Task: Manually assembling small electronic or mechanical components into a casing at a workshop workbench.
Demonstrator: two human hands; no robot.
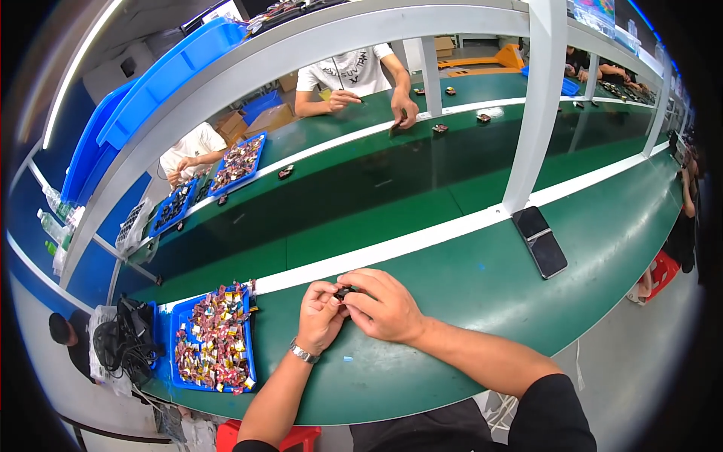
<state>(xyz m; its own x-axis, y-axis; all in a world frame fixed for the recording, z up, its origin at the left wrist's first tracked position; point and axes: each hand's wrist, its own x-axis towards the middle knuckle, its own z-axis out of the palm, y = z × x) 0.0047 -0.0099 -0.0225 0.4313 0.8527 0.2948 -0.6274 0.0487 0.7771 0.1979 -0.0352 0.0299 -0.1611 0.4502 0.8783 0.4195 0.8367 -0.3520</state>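
Over the green workbench (pixel 444 331), my two hands meet around a small black part (pixel 344 292), too small and covered to name more exactly. My left hand (pixel 319 319), with a metal-banded watch (pixel 304 351) at its wrist, pinches the part between thumb and fingers. From the other side my right hand (pixel 387 306) holds it too, fingers bent over it. A blue tray (pixel 176 354) heaped with small red, white and yellow pieces (pixel 215 339) stands left of my left hand.
A folded-out two-panel black device (pixel 540 241) lies right of my hands, near a white post (pixel 533 113). A white rail (pixel 392 248) borders the dark green conveyor belt (pixel 339 196). Across it, co-workers handle parts beside blue trays (pixel 260 154). Black cables (pixel 128 339) are piled far left.
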